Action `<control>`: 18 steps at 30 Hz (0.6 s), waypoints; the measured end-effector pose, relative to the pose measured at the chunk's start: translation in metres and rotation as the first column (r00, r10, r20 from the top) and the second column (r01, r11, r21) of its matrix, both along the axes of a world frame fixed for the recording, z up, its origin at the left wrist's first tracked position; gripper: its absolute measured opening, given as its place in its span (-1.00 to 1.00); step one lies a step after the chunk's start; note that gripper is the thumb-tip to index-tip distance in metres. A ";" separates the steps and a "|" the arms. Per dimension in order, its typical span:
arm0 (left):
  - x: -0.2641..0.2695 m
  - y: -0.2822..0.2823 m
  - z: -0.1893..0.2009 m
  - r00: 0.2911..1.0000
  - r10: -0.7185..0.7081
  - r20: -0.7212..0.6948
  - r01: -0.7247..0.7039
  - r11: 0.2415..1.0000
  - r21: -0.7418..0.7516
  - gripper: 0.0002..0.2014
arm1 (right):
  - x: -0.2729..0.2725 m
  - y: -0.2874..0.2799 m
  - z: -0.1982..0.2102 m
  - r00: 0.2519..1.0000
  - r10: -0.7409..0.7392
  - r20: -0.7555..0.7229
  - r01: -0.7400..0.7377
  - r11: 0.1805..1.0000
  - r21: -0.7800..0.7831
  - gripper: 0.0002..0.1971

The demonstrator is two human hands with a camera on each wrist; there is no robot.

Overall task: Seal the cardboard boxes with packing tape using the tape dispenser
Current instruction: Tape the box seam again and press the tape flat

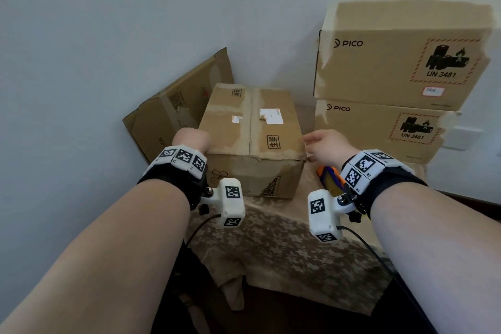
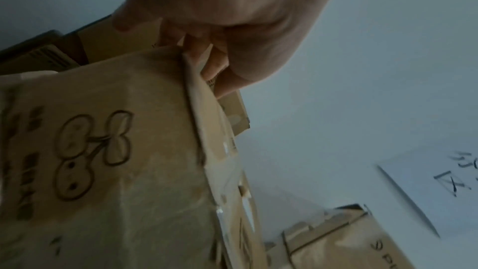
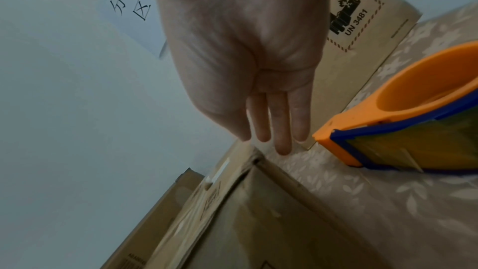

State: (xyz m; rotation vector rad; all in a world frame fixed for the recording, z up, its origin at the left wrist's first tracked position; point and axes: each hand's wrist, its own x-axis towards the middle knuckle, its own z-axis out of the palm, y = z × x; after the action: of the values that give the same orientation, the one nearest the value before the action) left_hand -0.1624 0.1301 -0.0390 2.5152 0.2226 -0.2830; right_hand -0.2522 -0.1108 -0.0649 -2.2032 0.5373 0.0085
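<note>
Left hand (image 2: 232, 17): fingers (image 2: 214, 62) curled over the near left top corner of the centre box (image 1: 250, 138), gripping its edge. Right hand (image 3: 243, 48): fingers (image 3: 282, 122) straight and together, holding nothing, tips just beside the centre box's near right top corner; contact cannot be confirmed.

The centre box stands on the patterned cloth (image 1: 276, 247), flaps down and meeting along a middle seam. No fresh strip is evident across that seam; old label remnants and worn tape patches remain on the lid.

The tape dispenser (image 3: 403, 122), orange and blue, lies on the cloth to the right of the centre box, beneath the right wrist, untouched.

Behind the centre box on the left, a flattened carton (image 1: 173, 108) leans on the wall. To its right, two printed cartons (image 1: 393, 68) are stacked.

Risks, as judged:
- The flaps may spring open if the left hand lets go before tape is down, since nothing else appears to hold them.
- The right wrist could knock the dispenser sideways on lowering, being directly over it.
- The loose cloth may let the box slide under pressure, skewing the strip.
- Residue on the lid may weaken adhesion.
</note>
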 end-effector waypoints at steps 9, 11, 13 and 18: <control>0.003 -0.035 -0.022 0.998 0.045 -0.044 -0.037 0.987 0.158 -0.45 | -0.012 -0.037 -0.021 0.948 -0.087 -0.307 -0.044 0.917 -0.396 -0.76; 0.006 -0.036 -0.027 0.998 0.061 -0.033 -0.054 0.982 0.182 -0.41 | -0.011 -0.041 -0.032 0.918 -0.115 -0.381 -0.053 0.913 -0.404 -0.65; 0.005 -0.037 -0.031 0.997 0.073 -0.014 -0.068 0.972 0.223 -0.38 | -0.007 -0.040 -0.035 0.871 -0.086 -0.483 -0.119 0.918 -0.378 -0.66; 0.003 -0.038 -0.040 0.999 0.053 0.009 -0.053 0.958 0.282 -0.31 | -0.002 -0.029 -0.029 0.800 0.024 -0.599 -0.297 0.884 -0.361 -0.73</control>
State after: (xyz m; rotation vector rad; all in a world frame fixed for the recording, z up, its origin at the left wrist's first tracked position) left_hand -0.1597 0.0916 -0.0792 2.7862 0.3517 -0.2427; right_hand -0.2544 -0.1399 -0.0941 -2.6895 0.7292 0.7539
